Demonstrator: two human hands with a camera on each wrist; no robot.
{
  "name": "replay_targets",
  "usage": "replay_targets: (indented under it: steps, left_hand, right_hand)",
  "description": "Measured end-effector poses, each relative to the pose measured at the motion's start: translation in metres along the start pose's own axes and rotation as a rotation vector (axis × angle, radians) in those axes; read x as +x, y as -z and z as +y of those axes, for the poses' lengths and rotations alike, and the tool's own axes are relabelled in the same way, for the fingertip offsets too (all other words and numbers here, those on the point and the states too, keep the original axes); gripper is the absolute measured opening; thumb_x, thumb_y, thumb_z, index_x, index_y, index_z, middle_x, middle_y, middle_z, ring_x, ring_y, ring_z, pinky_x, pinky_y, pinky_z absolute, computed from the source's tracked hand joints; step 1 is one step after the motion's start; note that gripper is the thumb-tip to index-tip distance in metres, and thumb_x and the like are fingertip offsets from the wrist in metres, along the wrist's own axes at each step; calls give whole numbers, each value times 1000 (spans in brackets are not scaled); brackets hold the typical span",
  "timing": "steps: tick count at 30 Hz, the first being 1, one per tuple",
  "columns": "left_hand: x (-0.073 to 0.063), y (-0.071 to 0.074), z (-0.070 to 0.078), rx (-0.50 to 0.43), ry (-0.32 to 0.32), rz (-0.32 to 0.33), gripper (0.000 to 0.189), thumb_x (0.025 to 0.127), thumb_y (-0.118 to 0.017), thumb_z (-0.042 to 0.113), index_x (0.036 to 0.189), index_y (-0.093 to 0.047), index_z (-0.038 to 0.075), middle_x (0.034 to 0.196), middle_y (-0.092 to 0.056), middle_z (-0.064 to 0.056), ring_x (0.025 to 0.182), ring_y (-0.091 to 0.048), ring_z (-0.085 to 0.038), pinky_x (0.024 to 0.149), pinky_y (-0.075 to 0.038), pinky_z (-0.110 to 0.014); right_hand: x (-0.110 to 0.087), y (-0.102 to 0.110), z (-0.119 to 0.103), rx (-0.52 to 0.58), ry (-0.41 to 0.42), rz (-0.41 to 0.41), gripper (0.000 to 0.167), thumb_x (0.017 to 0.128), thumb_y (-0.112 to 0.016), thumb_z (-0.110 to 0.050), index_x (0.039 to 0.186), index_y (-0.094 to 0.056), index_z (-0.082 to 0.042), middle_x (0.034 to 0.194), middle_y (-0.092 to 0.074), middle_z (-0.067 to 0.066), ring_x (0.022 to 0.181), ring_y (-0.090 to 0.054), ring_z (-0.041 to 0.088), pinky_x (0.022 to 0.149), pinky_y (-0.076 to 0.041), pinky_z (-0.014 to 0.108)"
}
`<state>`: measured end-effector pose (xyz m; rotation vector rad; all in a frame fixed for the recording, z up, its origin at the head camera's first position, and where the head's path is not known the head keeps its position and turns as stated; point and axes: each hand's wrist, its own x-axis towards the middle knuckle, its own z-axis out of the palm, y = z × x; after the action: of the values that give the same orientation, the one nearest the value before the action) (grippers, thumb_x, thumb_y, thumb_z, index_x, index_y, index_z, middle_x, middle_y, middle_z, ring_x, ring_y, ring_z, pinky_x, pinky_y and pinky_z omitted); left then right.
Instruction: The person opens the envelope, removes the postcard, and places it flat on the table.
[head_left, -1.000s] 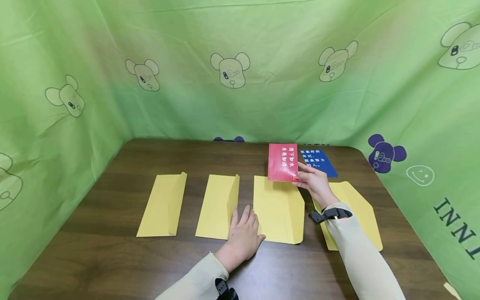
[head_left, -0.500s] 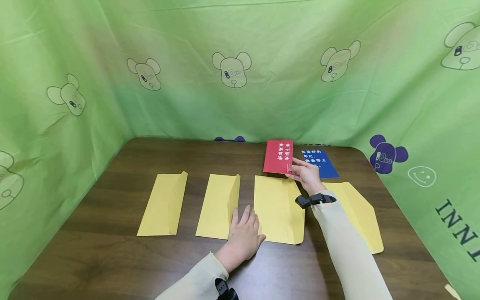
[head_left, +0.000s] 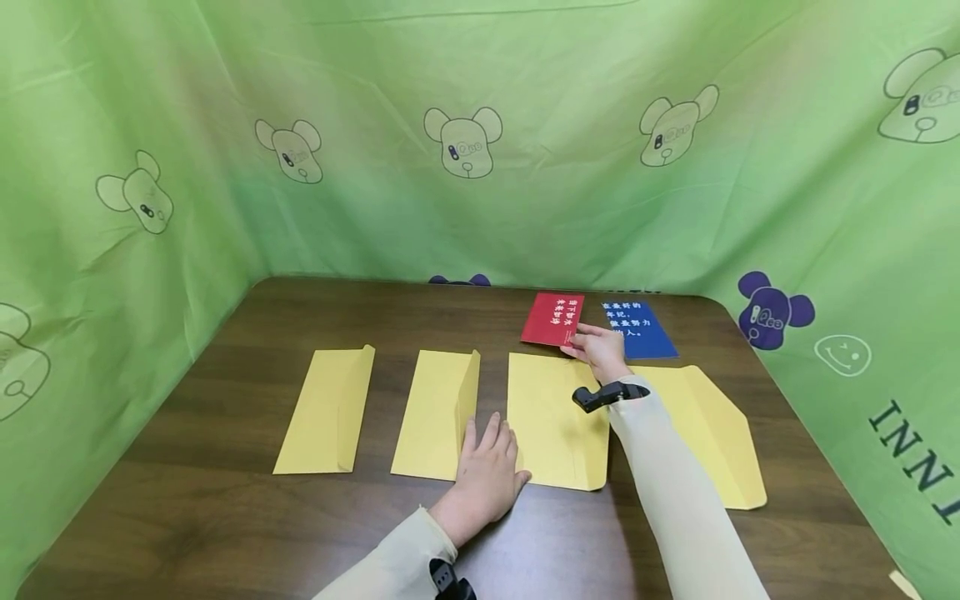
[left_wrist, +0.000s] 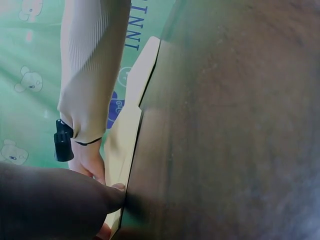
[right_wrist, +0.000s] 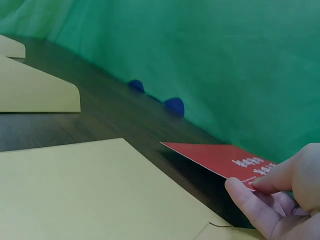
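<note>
My right hand (head_left: 603, 352) pinches a red card (head_left: 552, 319) with white writing by its lower right corner. In the right wrist view the card (right_wrist: 215, 157) is tilted and its near edge stands clear of the table. Beside that hand, a blue card (head_left: 642, 328) with white writing lies at the back. My left hand (head_left: 487, 475) rests flat with spread fingers, its thumb at the lower edge of a wide yellow envelope (head_left: 551, 425). Its fingertips lie near the right edge of a narrower yellow envelope (head_left: 431, 412).
Another yellow envelope (head_left: 326, 412) lies at the left. A further envelope (head_left: 708, 433) is at the right, partly under the right forearm. Their flaps face right. A green printed curtain (head_left: 360, 217) hangs behind the brown wooden table (head_left: 187, 500).
My right hand has moved left with the red card and lowered it toward the back of the table, left of the blue card. The left hand has stayed in place.
</note>
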<state>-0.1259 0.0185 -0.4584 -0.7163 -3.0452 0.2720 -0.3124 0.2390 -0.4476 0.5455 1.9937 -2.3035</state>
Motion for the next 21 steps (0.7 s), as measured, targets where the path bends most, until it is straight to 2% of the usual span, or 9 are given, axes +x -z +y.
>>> replay_targets:
  steps: [3,6,10,12,14,17,21]
  left_hand:
    - [0,-1,0,-4,-2,-3,61,101,-44,54,145,-52,13,152,-44,-3,147,-26,-21,116,-20,-49]
    - [0,0,-1,-3,-2,-5,62,101,-43,54,146,-51,12,152,-44,-3,147,-26,-21,116,-20,-49]
    - [0,0,-1,7,-1,0,62,101,-43,54,146,-51,13,152,-45,-3,147,-26,-21,116,-20,-48]
    - [0,0,-1,11,-2,4,61,101,-43,54,146,-51,13,151,-45,-2,147,-26,-20,116,-20,-48]
    - [0,0,-1,12,-1,6,61,101,-43,54,146,-51,13,151,-45,-2,147,-26,-21,116,-20,-48]
    - [1,-1,-1,10,-2,8,62,102,-43,55,146,-51,13,151,-45,-2,147,-27,-21,116,-20,-49]
    - [2,0,-1,0,1,-3,63,101,-42,55,147,-50,13,152,-44,-2,147,-26,-22,116,-20,-49]
  right_hand:
    - [2,0,1,-36,-12,-8,54,98,-49,10,150,-36,5,154,-32,27,120,-60,29,84,-55,26]
    - [3,2,0,-81,-6,-36,53,100,-47,8,151,-34,5,154,-32,28,124,-57,31,87,-53,26]
    - [2,7,-2,-128,7,-84,53,101,-45,4,152,-29,8,154,-32,29,107,-67,20,90,-52,26]
    - [2,9,-4,-139,5,-106,54,101,-45,3,152,-28,9,153,-31,30,98,-65,15,91,-52,26]
    - [2,11,-6,-147,-8,-127,54,102,-45,1,152,-26,9,152,-32,30,97,-60,14,92,-52,27]
    - [0,14,-11,-157,-20,-156,55,103,-43,-2,153,-23,9,153,-30,31,114,-57,25,95,-50,29]
    - [-1,19,-16,-174,-20,-182,56,104,-41,-6,154,-20,7,154,-28,32,134,-46,36,99,-47,33]
